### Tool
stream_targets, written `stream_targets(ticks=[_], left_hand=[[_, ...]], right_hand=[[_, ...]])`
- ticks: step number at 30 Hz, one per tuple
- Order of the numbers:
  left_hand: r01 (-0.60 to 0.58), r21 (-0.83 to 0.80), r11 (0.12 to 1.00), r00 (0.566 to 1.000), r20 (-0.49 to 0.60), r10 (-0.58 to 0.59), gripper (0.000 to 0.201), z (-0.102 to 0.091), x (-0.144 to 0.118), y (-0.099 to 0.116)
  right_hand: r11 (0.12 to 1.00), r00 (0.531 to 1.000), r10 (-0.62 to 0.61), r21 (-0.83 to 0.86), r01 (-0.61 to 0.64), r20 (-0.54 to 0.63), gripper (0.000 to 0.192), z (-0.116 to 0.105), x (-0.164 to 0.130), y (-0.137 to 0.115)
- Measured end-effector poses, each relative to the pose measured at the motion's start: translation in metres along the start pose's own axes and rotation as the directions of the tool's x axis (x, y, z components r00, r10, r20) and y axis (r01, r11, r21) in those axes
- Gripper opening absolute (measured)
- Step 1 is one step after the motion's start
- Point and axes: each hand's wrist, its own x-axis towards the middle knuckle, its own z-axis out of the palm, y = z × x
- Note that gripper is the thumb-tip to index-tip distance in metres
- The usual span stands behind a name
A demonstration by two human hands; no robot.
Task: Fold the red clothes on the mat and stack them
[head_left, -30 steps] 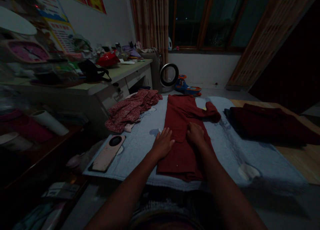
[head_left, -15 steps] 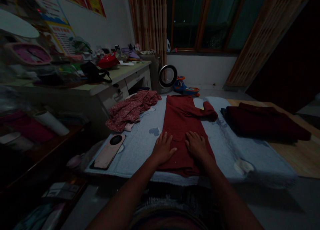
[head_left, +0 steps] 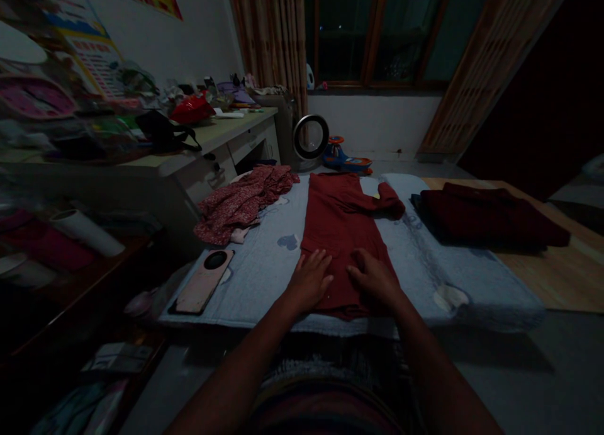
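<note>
A dark red shirt (head_left: 336, 224) lies lengthwise on a light blue cloth (head_left: 264, 290), one sleeve (head_left: 391, 201) turned out towards the right with its end bent up. My left hand (head_left: 311, 279) rests flat on the shirt's lower left part, fingers spread and nothing in them. On the lower right part lies my right hand (head_left: 374, 276), its thumb and index finger apart and the other fingers partly out of sight. Between the two hands the fabric looks mostly flat.
Left of the shirt are a crumpled red patterned garment (head_left: 245, 202) and a phone (head_left: 202, 282) with a round dark camera area. Folded dark clothes (head_left: 491, 214) are stacked at the right. A cluttered desk (head_left: 212, 142) stands behind on the left; a ride-on toy (head_left: 346, 159) is on the floor.
My right hand has changed pose, its fingers more bent than before; my left hand keeps its place on the shirt. The whole view has shifted slightly.
</note>
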Motion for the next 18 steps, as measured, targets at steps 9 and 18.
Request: stream_targets(ticks=[9,18], left_hand=[[0.003,-0.021,1.0,1.0,0.023,-0.003,0.061,0.01,0.001,0.001],[-0.014,0.003,1.0,1.0,0.003,0.014,0.062,0.009,-0.001,0.002]], right_hand=[[0.968,0.974,-0.143,0.229,0.102,0.174,0.048,-0.005,-0.021,0.006],[0.983,0.977,0.01,-0.181,0.03,0.212,0.038,-0.002,-0.028,-0.001]])
